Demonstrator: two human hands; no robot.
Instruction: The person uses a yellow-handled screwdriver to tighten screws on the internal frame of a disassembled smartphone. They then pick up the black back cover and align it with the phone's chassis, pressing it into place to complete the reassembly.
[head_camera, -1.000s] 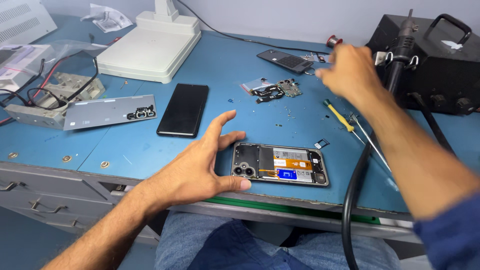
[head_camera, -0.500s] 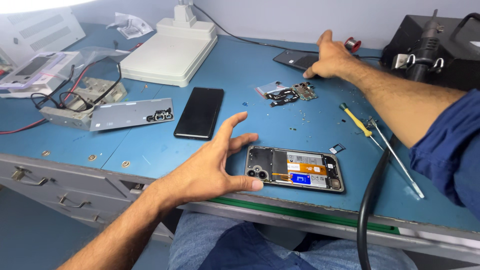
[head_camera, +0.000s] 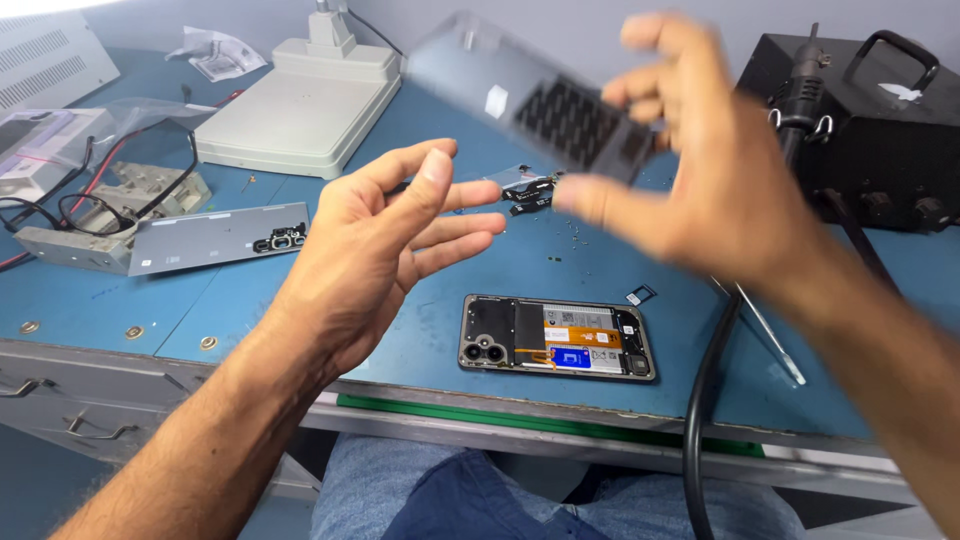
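Right hand (head_camera: 720, 190) grips a blurred grey panel (head_camera: 530, 100) by its right end, above the table (head_camera: 420, 330). Left hand (head_camera: 385, 240) is spread, empty, beside it. An opened phone (head_camera: 556, 337) lies near the front edge.

Bare forearms, blue denim trousers (head_camera: 450, 495)

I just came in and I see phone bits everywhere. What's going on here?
A person sits at a blue workbench. The right hand holds up a flat grey phone panel, blurred in the picture. The left hand is open beside it, holding nothing. An opened phone lies on the bench with its insides showing. A few small parts and a grey back cover lie around it.
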